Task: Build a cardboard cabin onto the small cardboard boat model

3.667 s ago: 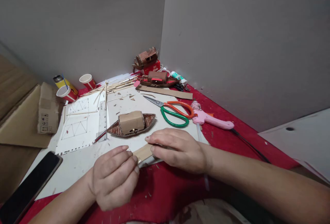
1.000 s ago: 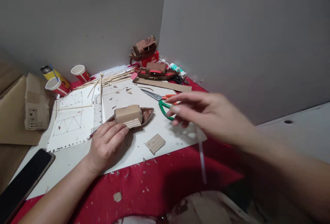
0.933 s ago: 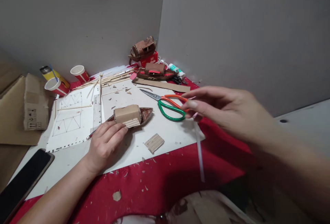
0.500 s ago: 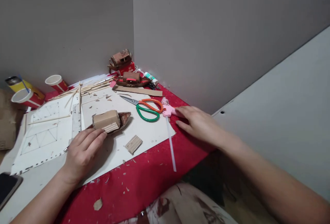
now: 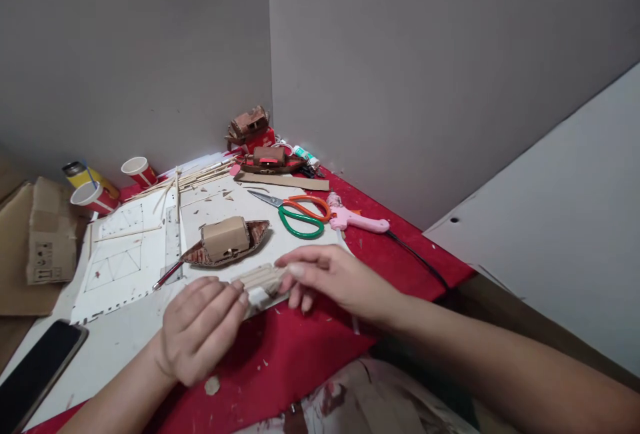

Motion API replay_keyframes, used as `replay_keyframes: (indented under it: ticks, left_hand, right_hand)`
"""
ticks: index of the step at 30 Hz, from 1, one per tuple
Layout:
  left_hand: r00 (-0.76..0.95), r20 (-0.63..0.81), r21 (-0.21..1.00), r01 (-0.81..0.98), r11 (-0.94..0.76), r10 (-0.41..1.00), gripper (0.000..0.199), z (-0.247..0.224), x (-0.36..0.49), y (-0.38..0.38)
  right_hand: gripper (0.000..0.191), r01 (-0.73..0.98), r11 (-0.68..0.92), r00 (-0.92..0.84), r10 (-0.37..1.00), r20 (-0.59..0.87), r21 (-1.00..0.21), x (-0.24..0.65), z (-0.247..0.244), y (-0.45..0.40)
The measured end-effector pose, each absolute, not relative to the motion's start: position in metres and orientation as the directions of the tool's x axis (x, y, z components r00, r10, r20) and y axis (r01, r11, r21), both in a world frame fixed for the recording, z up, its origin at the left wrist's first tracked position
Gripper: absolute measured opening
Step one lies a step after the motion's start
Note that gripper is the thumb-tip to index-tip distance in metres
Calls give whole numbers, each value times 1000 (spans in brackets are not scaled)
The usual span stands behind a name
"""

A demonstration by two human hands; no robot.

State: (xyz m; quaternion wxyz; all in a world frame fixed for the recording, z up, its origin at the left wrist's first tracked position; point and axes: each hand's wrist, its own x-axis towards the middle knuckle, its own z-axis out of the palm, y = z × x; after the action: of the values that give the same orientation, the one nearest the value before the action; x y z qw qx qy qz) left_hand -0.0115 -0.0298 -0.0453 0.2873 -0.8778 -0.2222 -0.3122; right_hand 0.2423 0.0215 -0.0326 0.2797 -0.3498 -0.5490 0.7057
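Between my two hands are small ribbed pieces of corrugated cardboard (image 5: 261, 277), held just above the front edge of the white paper. My left hand (image 5: 203, 327) pinches their left end with curled fingers. At the right end, my right hand (image 5: 340, 281) grips with thumb and fingers. Whether it is one piece or two is hard to tell. Just beyond stands a small cardboard boat (image 5: 225, 237) with a curved tan roof. Scissors (image 5: 303, 217) with one orange and one green handle lie past my right hand, their handles close to a pink glue gun (image 5: 363, 221).
A phone (image 5: 40, 367) lies at the left. Farther back are a pen (image 5: 167, 275), drawn sheets (image 5: 117, 254), thin wooden sticks (image 5: 200, 177), paper cups (image 5: 139, 173), a yellow bottle (image 5: 100, 181) and two more model boats (image 5: 270, 159). Walls close off the back and right.
My right hand has let go of the glue gun and come to the cardboard. My left hand has left the boat, and the ribbed cardboard has been lifted from the paper.
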Motion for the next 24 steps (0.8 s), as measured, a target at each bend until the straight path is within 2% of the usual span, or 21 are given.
replay_keyframes:
  ticks: [2, 4, 6, 8, 10, 11, 13, 15, 17, 20, 24]
  left_hand:
    - [742, 640, -356, 516, -779, 199, 23, -44, -3, -37]
    - [692, 675, -256, 546, -798, 258, 23, -42, 4, -43]
    - [503, 755, -1, 642, -766, 420, 31, -37, 13, -47]
    - [251, 722, 359, 661, -659, 645, 41, -30, 21, -49]
    - [150, 523, 663, 547, -511, 839, 33, -24, 28, -48]
    - [138, 407, 776, 469, -422, 903, 25, -22, 32, -47]
    - [141, 206, 921, 306, -240, 968, 12, -22, 36, -44]
    - [134, 105, 980, 153, -125, 985, 13, -25, 38, -42]
    - [131, 65, 996, 55, -73, 989, 18, -27, 39, -41]
    - [155, 44, 999, 0, -45, 987, 18, -28, 41, -41]
    - [203, -8, 998, -61, 20, 979, 22, -30, 38, -36]
  right_hand:
    - [47, -76, -363, -657, 719, -227, -929, 229, -35, 19]
    - [44, -69, -385, -677, 696, -241, -920, 226, -34, 20]
    - [40, 4, -344, -683, 685, -253, -939, 231, -32, 20]
    - [34, 96, -261, -694, 675, -253, -960, 237, -29, 19]
    - [25, 157, -137, -716, 666, -208, -978, 240, -25, 16]
    - [21, 168, -66, -732, 660, -169, -984, 240, -24, 15]
    - [17, 161, 34, -763, 638, -102, -986, 239, -19, 15]
    - [15, 142, 33, -789, 608, -93, -989, 237, -14, 18]
    - [13, 151, 19, -804, 583, -112, -988, 237, -9, 23]
    - [11, 193, 44, -813, 566, -135, -980, 235, -5, 31]
    - [12, 181, -11, -806, 571, -155, -983, 230, -2, 41]
